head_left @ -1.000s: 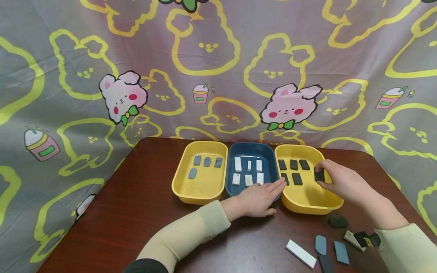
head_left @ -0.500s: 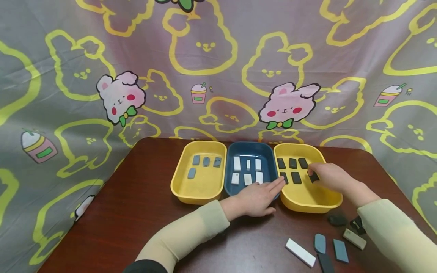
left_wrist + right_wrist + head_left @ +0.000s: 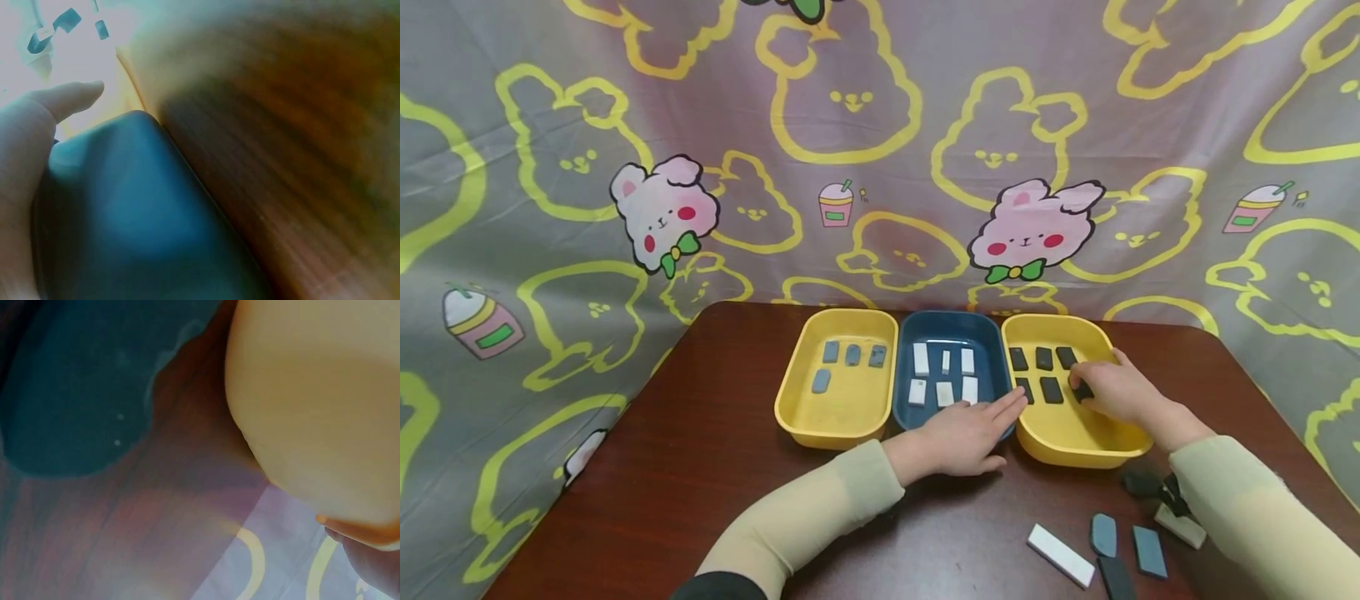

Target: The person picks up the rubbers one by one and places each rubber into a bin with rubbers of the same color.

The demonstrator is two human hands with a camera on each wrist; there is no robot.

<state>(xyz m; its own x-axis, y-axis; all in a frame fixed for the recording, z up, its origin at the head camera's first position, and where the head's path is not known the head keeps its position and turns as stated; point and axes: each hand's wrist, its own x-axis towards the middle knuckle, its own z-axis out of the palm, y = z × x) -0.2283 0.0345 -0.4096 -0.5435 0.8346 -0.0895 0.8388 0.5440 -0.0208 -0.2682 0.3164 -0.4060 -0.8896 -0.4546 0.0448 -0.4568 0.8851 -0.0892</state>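
Observation:
My left hand (image 3: 962, 437) lies with straight fingers over the front of the blue tray (image 3: 951, 320), fingertips at the rim shared with the right yellow tray (image 3: 1067, 442). In the left wrist view, its thumb (image 3: 75, 99) shows beside the blue tray's wall (image 3: 150, 206). Inside the right yellow tray, my right hand (image 3: 1118, 392) pinches a small flat black block (image 3: 1081, 392) low over the floor, partly hidden by the fingers. Black blocks (image 3: 1051, 390) stand in two rows left of it. White blocks (image 3: 921, 358) lie in the blue tray.
A left yellow tray (image 3: 842, 421) holds several grey-blue blocks (image 3: 822, 381). In front of the right tray lie a long white block (image 3: 1060, 556), grey-blue blocks (image 3: 1103, 534), a black block (image 3: 1116, 578) and a beige block (image 3: 1180, 526), partly under the right sleeve (image 3: 1247, 492).
My right hand has moved left and down inside the right yellow tray, bringing the black block close to the end of the second row. The left hand stays in place.

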